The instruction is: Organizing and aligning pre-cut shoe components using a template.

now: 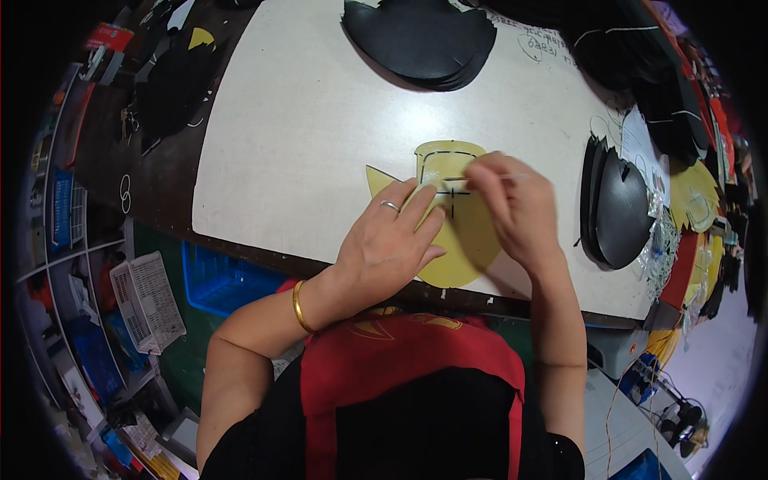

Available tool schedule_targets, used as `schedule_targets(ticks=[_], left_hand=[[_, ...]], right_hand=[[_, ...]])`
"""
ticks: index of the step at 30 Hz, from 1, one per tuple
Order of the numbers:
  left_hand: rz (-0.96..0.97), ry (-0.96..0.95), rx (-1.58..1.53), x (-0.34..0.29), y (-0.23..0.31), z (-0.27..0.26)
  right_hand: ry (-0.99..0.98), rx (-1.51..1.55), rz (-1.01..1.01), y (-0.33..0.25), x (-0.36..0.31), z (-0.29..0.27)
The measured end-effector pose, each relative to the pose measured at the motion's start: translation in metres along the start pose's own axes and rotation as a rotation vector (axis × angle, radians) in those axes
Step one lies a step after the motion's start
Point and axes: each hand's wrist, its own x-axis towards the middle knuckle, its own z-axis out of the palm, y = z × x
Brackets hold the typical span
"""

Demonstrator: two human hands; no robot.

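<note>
Left hand (pixel 384 236), spread open, presses the yellow template (pixel 474 232); right hand (pixel 516 208) pinches a slim tool (pixel 456 179) near its slots. Firm, flat pressure should keep strokes true.

A pale tabletop (pixel 280 120) and its crowded surroundings
A blue plastic crate (pixel 216 298) and a white perforated basket (pixel 148 304) sit near laden shelves (pixel 60 259) at left; stacked black pieces (pixel 424 44) lie on the far side, another black stack (pixel 626 212) toward the right
</note>
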Motion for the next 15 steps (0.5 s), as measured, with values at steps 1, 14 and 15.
schedule_targets(ticks=[1, 14, 15], left_hand=[[0.001, 0.0, -0.002, 0.0, 0.001, 0.001], [0.004, -0.04, 0.008, 0.0, 0.001, -0.003], [0.013, -0.044, 0.006, 0.0, 0.001, -0.003]], right_hand=[[-0.066, 0.077, -0.06, -0.001, 0.004, 0.011], [0.067, -0.11, -0.02, -0.006, -0.016, -0.009], [0.046, -0.074, -0.148, -0.007, -0.016, -0.001]])
